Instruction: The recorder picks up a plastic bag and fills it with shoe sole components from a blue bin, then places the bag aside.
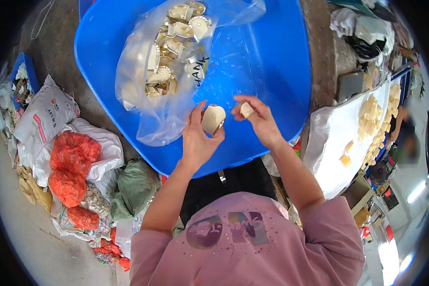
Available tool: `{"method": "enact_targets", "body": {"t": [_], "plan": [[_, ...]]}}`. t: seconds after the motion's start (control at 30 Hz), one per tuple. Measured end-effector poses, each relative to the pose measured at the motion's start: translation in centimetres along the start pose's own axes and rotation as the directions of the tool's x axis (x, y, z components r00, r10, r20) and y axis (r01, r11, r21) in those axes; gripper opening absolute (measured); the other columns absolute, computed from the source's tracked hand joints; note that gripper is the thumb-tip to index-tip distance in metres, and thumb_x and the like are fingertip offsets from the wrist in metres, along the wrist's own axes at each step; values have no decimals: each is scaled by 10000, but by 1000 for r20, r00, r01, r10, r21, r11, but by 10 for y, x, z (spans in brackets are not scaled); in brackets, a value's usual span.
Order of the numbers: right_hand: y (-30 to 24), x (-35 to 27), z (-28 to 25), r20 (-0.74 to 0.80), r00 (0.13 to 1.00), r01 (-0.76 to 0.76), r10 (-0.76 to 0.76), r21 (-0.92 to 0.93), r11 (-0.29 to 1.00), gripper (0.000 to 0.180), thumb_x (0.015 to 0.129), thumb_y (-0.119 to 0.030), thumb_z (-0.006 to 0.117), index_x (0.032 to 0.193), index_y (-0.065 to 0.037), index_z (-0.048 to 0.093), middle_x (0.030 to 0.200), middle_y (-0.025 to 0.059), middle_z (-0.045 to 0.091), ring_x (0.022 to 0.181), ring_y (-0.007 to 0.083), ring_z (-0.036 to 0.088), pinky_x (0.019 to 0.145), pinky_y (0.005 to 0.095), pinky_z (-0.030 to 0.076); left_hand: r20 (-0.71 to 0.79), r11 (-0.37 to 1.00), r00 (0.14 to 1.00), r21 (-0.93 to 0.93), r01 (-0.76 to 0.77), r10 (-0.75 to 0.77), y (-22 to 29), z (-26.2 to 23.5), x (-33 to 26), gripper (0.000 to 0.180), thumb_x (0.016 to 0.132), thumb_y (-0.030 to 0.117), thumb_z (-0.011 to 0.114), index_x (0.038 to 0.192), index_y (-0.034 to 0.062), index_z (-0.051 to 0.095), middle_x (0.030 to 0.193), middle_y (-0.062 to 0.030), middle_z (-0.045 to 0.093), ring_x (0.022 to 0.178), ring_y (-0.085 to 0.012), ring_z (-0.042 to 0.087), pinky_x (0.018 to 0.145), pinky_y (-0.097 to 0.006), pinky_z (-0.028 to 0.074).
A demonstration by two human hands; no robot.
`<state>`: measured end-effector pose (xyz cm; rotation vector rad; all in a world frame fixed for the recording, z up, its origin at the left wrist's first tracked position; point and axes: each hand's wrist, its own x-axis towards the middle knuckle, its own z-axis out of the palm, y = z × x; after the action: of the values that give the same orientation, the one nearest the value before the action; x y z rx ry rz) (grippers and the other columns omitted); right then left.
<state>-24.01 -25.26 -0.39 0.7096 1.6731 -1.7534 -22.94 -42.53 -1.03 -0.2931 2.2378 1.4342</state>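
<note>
In my left hand is a cream-coloured curved plastic piece, gripped between thumb and fingers over the blue tub. A smaller cream plastic piece sits pinched in my right hand, a short way to the right and apart from the first. Beyond my left hand, a clear plastic bag lies in the tub. Inside it are several cream plastic pieces with toothed rims, shaped much like the one I hold. My fingers partly cover both held pieces.
Red bags, a green bag and a white printed sack are piled left of the tub. To the right, many small cream pieces lie on a white sheet. Another person is at the far right.
</note>
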Motion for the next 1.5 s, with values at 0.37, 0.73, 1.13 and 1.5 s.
{"method": "enact_targets", "body": {"t": [0.37, 0.73, 1.13, 1.5], "plan": [[-57, -78, 11, 258, 955, 9, -148, 472, 882, 184, 882, -236, 517, 897, -56, 555, 873, 25, 572, 827, 106, 522, 740, 270, 424, 24, 889, 891, 63, -454, 453, 106, -35, -72, 635, 613, 40, 697, 1186, 26, 427, 1064, -204, 451, 958, -343, 502, 735, -379, 482], [-105, -121, -44, 489, 845, 207, -217, 74, 975, 194, 851, -227, 557, 775, -51, 522, 663, 8, 547, 579, 81, 520, 469, 226, 392, 143, 800, 824, 195, -567, 549, 163, -21, -113, 616, 579, 42, 695, 1145, 23, 453, 890, -129, 534, 758, -280, 577, 637, -338, 486], [-109, -177, -82, 337, 840, 390, -426, 172, 905, 188, 890, -228, 501, 876, -48, 557, 737, 0, 550, 533, 74, 453, 470, 226, 368, 133, 829, 842, 152, -539, 523, 207, 16, -138, 590, 603, 113, 723, 1092, 28, 403, 980, -169, 563, 806, -291, 606, 650, -350, 500], [-109, -206, -78, -43, 715, 690, -698, -121, 714, 273, 896, -215, 419, 1028, -18, 554, 878, 67, 613, 736, 153, 579, 679, 272, 461, -98, 702, 704, 250, -666, 703, 230, 56, -141, 662, 598, 107, 744, 1112, -34, 351, 905, -178, 536, 779, -295, 611, 627, -350, 502]]}}
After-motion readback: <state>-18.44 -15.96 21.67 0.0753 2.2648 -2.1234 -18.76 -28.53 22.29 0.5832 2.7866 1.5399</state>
